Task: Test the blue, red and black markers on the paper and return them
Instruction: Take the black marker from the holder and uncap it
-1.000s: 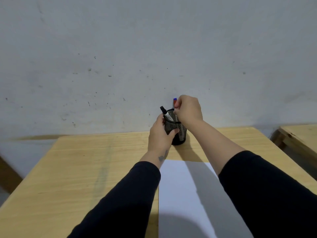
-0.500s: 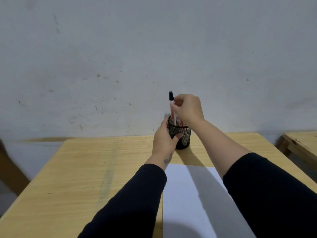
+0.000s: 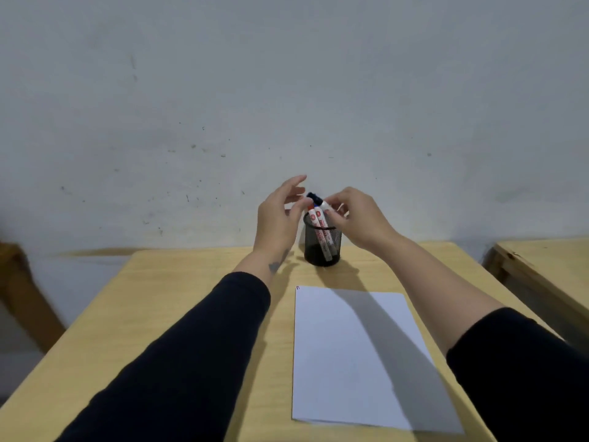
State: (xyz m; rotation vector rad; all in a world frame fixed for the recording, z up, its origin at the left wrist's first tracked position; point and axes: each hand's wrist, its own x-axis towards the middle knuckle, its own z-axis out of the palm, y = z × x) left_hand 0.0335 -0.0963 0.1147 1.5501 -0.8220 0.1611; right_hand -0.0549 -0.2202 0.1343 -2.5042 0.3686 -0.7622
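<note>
A black mesh holder [image 3: 321, 250] stands at the far middle of the wooden table [image 3: 178, 307]. In it lean a red marker [image 3: 312, 215], a blue marker [image 3: 317, 205] mostly hidden behind it, and a black-capped marker [image 3: 313, 197]. My right hand [image 3: 357, 220] pinches the black marker's white barrel just below its cap. My left hand [image 3: 279, 218] hovers left of the holder's rim, fingers spread, holding nothing. A white sheet of paper [image 3: 353, 352] lies in front of the holder, with small pen marks at its far left corner.
A grey wall rises right behind the table. A second wooden table [image 3: 541, 263] stands to the right across a narrow gap. A wooden leg or frame [image 3: 22, 291] shows at the left edge.
The black marker has gone down into the holder with my right hand. My left hand has let go of the holder and opened. The view has tilted down, showing more of the paper.
</note>
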